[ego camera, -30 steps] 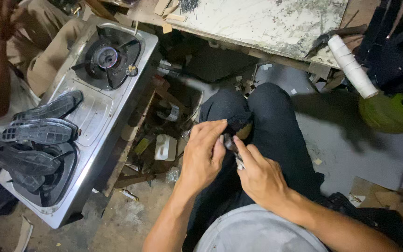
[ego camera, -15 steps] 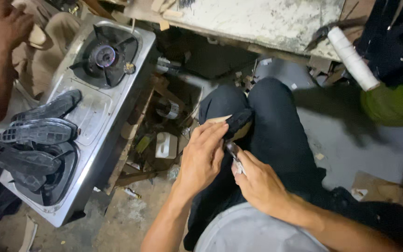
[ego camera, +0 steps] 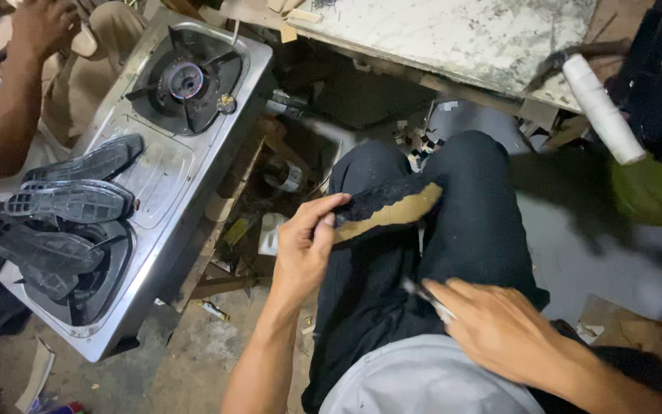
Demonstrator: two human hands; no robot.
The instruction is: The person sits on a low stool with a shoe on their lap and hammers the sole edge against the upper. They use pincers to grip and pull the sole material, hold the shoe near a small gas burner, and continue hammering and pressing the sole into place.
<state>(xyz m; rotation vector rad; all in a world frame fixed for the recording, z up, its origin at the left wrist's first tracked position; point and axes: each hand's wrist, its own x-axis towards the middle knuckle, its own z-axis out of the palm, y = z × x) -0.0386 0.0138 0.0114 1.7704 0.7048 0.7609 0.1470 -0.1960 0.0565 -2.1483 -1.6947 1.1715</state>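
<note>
The left hand [ego camera: 304, 249] pinches one end of a flat tan shoe piece with a black scalloped edge [ego camera: 388, 208], which stretches away from it across the dark-trousered knees. Nearer the body, the right hand [ego camera: 492, 326] is curled around a thin metal tool [ego camera: 423, 294]. Beyond the left hand, black rubber soles [ego camera: 63, 203] lie on a steel gas stove [ego camera: 193, 165].

Tan-faced, black-edged shoe insole piece [ego camera: 388, 208] lies slantwise across the lap, near end pinched, far end raised rightward.
</note>
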